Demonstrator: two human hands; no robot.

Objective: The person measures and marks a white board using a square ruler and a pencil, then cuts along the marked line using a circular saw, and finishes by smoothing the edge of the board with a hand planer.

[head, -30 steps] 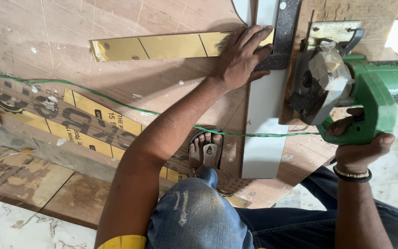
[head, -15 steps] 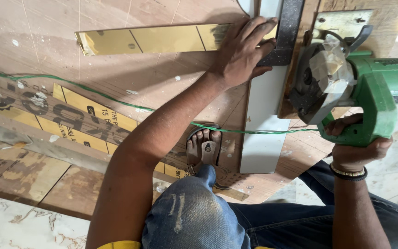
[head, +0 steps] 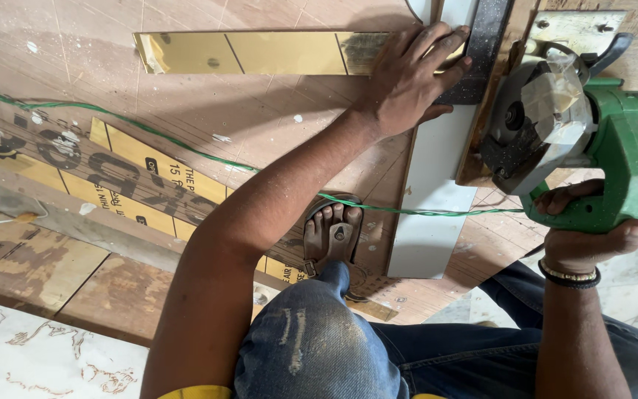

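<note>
Below, my left hand (head: 407, 77), fingers spread flat, presses the long gold metal strip (head: 260, 53) onto the brown plywood sheet (head: 75, 44); my right hand (head: 592, 240) grips the green circular saw (head: 592, 140). A green cord (head: 186, 151) crosses the plywood; marble floor (head: 23, 355) lies beyond.

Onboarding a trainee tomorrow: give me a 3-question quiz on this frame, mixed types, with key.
1. True or false: the left hand presses on the gold strip.
2. The right hand grips: A) a hammer B) the green power saw C) a drill.
3. What thin thing runs across the plywood board past the sandalled foot?

Key: 1 true; 2 B; 3 the green cord.
</note>
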